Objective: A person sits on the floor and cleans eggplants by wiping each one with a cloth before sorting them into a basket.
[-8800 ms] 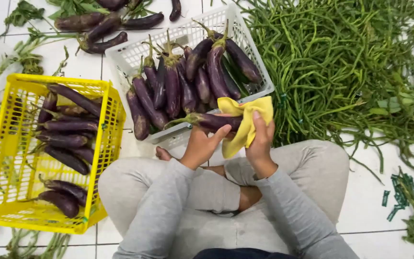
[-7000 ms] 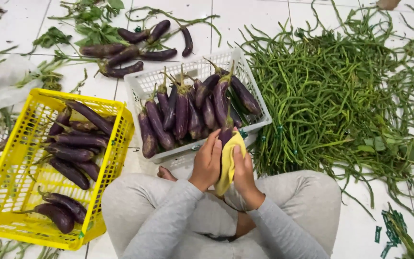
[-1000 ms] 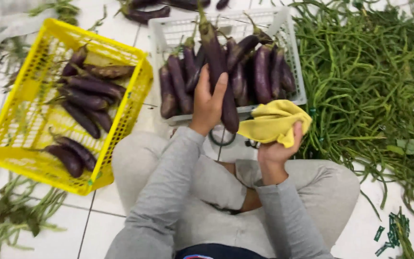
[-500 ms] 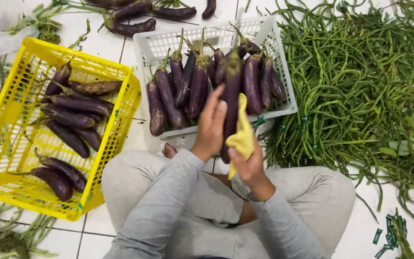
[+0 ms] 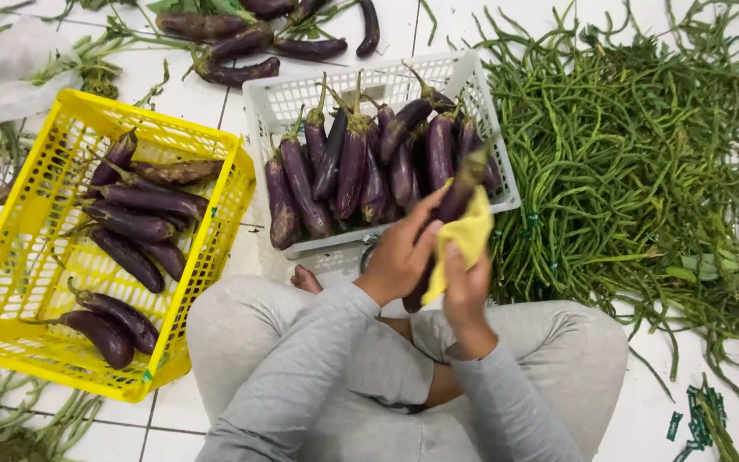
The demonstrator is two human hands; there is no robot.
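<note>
- Fingers of left hand wrapped around a long purple eggplant, held above the lap.
- Right hand presses yellow cloth against it.
- Eggplant: likely light, firm, smooth-skinned, slippery; best gripped mid-body.

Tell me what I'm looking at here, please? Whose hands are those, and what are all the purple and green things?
The picture comes from a camera worn on a person's head, looking down, so you see their own arms and crossed legs in grey clothes. They sit on a white tiled floor.

The left hand holds a long purple eggplant. The right hand holds a yellow cloth against it.

Just ahead stands a white basket full of eggplants. To the left is a yellow basket with more eggplants inside. A few eggplants lie loose on the floor behind the baskets.

The big green heap on the right is a pile of long beans.
</note>
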